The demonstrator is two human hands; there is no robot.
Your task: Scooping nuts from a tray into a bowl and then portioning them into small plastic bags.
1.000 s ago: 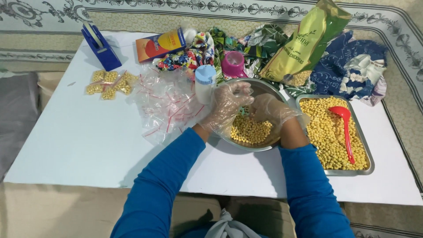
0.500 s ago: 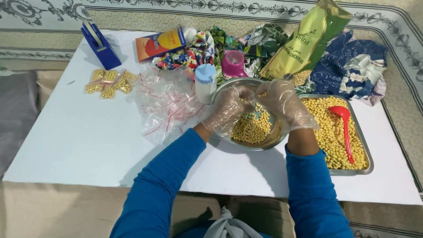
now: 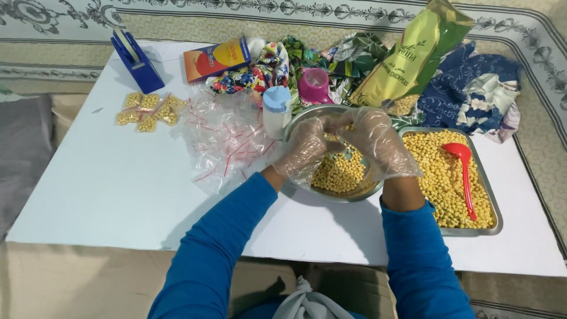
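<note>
Two gloved hands met over the chickpea bowl [image 3: 339, 177] — fingertips together, what they pinched I could not tell.
Tray [image 3: 493, 204] lay heaped full; empty bags [image 3: 221, 139] outnumbered the few filled packets [image 3: 147, 109]; left hand [image 3: 304, 150] and right hand [image 3: 378, 142] touched — most packing seemingly remained.

White table [image 3: 106, 195]: bowl [image 3: 298, 121], tray [image 3: 493, 204], bags [image 3: 224, 139], tape dispenser [image 3: 137, 61].
</note>
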